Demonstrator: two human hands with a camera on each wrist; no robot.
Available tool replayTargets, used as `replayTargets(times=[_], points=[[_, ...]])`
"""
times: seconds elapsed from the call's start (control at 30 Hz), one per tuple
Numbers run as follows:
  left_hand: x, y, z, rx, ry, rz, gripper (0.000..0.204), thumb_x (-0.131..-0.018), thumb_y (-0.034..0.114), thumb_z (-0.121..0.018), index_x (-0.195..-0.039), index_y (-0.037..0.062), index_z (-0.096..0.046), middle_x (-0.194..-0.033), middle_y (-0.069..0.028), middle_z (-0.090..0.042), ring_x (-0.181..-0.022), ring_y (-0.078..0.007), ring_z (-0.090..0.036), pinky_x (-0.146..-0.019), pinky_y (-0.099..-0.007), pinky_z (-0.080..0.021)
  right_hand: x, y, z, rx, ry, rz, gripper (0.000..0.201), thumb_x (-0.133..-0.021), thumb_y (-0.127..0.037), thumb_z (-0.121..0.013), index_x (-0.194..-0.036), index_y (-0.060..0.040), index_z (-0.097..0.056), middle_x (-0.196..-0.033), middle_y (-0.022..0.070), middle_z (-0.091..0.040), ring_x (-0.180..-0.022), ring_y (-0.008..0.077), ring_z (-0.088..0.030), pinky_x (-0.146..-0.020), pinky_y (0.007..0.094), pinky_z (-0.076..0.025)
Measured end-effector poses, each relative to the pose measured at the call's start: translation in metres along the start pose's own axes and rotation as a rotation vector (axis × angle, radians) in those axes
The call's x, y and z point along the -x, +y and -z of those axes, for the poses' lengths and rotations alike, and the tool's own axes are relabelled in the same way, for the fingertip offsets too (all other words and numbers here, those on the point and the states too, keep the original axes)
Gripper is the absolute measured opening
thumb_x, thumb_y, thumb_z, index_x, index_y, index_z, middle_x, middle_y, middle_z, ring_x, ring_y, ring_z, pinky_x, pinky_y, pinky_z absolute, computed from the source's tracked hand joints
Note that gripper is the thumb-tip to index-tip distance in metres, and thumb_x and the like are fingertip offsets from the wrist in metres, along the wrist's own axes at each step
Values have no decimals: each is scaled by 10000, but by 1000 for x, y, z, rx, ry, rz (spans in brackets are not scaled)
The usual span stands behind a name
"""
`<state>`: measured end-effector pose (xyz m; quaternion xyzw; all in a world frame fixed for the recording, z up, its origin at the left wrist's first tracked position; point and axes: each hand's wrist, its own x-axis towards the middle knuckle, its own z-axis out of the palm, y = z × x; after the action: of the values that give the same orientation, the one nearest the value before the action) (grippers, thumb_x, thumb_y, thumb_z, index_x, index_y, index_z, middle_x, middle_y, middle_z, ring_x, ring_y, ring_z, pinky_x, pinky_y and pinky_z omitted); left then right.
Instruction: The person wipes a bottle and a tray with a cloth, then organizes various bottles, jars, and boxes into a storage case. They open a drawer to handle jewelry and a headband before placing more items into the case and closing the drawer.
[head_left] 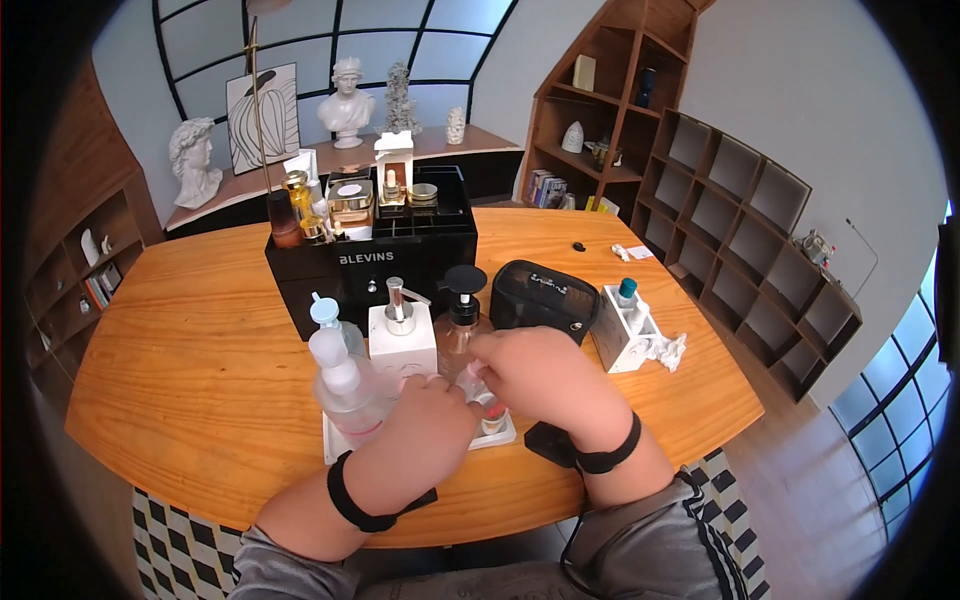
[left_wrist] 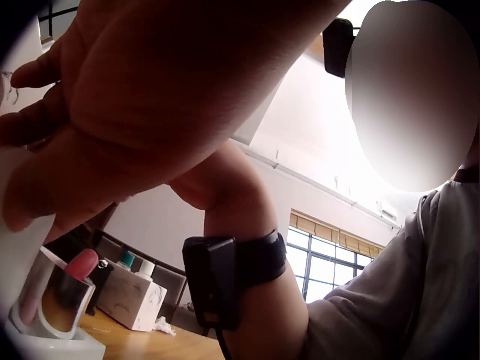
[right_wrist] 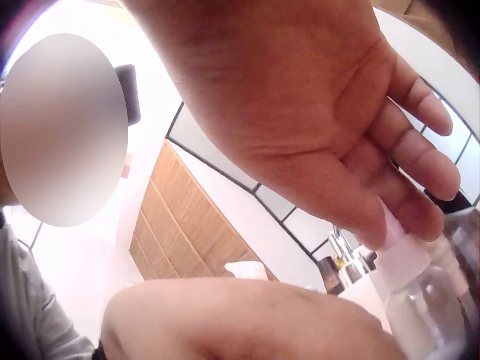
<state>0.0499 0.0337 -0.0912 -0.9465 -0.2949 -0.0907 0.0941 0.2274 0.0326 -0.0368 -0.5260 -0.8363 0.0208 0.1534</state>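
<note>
Over the right part of the white rectangular tray (head_left: 507, 437): small clear plastic-looking bottle (right_wrist: 422, 319), pale-pink tapered top (right_wrist: 405, 266), long axis roughly upright, exact lean unclear. Lies between the hands: right and far of the left hand (head_left: 430, 415), left of the right hand (head_left: 530, 370). Right is nearer, thumb and finger pinching the top. Left's fingertips hidden; can't tell its grip.

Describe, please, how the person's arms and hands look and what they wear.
The left hand and right hand are bare. Each arm wears a black strap with a black box; a thin dark cable leads from the right one. The grey sleeves are loose, the right bearing dark stripes.
</note>
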Motion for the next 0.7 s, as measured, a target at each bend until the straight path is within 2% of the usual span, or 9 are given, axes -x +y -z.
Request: replayTargets(times=[0.03, 0.13, 0.23, 0.33, 0.43, 0.5, 0.53, 0.6, 0.7], points=[[0, -2, 2, 13, -10, -3, 216, -753, 85, -628, -958, 102, -694, -912, -73, -668, -877, -251, -617, -784, -393, -421, 4, 0, 5, -36, 45, -6, 87, -835, -117, -612, -903, -82, -652, -833, 122, -685, -823, 327, -666, -699, 408, -526], [4, -2, 35, 84, 98, 41, 179, -768, 86, -653, -945, 91, -678, -913, -77, -664, -885, -269, -617, -766, -394, -448, 17, -2, 25, -61, 244, 62, 96, -847, -110, -607, -926, -90, -658, -842, 124, -681, -828, 325, -663, -704, 408, -526], [13, -4, 69, 235, 336, 159, 265, -778, 108, -698, -1036, 56, -672, -969, -110, -663, -937, -303, -616, -798, -387, -481, 34, -10, 47, -131, 367, 92, 133, -838, -35, -630, -958, -67, -675, -881, 120, -687, -838, 315, -667, -725, 373, -527], [15, -8, 82, 469, 585, 90, 382, -806, 123, -724, -1162, 18, -633, -1038, -145, -655, -989, -330, -612, -863, -384, -483, 47, -12, 58, -277, 400, 202, 200, -832, -25, -617, -1024, -64, -659, -879, 123, -660, -829, 342, -642, -732, 399, -520], [14, -10, 75, 778, 393, 37, 486, -841, 268, -727, -1239, 30, -580, -997, -163, -657, -938, -351, -637, -830, -416, -502, 51, -12, 61, -360, 394, 349, 272, -828, -6, -612, -1092, -54, -656, -905, 130, -655, -816, 342, -640, -740, 385, -524], [14, -6, 73, 865, 326, 62, 481, -836, 267, -741, -1208, 12, -575, -969, -173, -655, -876, -358, -642, -786, -418, -504, 48, -13, 60, -373, 409, 423, 320, -826, 3, -612, -1141, -46, -644, -930, 136, -654, -815, 339, -640, -745, 382, -526], [13, -4, 73, 908, 293, 74, 479, -833, 266, -748, -1192, 3, -573, -955, -177, -653, -845, -362, -644, -764, -419, -506, 48, -17, 59, -437, 424, 350, 333, -827, 2, -616, -1156, -43, -636, -939, 136, -656, -824, 336, -642, -749, 384, -524], [14, -2, 78, 772, 378, 103, 469, -800, 202, -774, -1174, 3, -573, -982, -170, -647, -868, -351, -639, -761, -395, -500, 51, -26, 59, -564, 453, 202, 359, -829, -2, -626, -1187, -38, -621, -956, 138, -659, -844, 328, -645, -757, 386, -519], [12, -1, 74, 568, 577, 74, 455, -758, 165, -803, -1122, 10, -577, -961, -151, -641, -844, -339, -638, -726, -383, -497, 52, -24, 58, -555, 437, 206, 340, -834, -19, -648, -1172, -33, -615, -981, 136, -667, -871, 321, -648, -766, 386, -515]])
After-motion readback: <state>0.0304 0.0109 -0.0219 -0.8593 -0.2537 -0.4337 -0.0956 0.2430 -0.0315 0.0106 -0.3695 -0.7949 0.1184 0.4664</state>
